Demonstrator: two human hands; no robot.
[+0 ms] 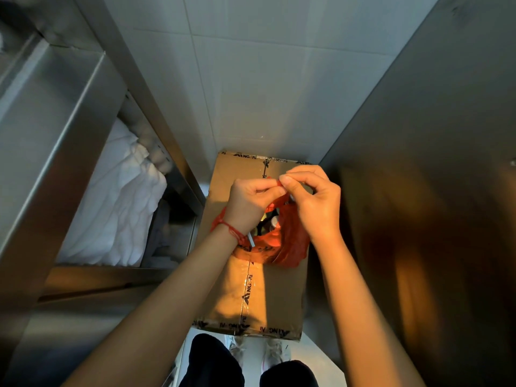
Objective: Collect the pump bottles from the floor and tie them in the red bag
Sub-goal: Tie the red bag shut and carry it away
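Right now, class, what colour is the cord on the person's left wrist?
Red, like the bag; the wrist cord shows best in the head view.

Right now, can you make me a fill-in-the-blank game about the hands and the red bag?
1. Both hands pinch the handles of the ____ bag.
2. The bag sits on a taped ____ box.
3. The left hand wears a red ____ at the wrist.
4. White cloth lies on the ____ side.

Answers: red; cardboard; string; left

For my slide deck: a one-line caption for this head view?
Both hands, left hand and right hand, pinch the handles of the red bag together above a taped cardboard box.
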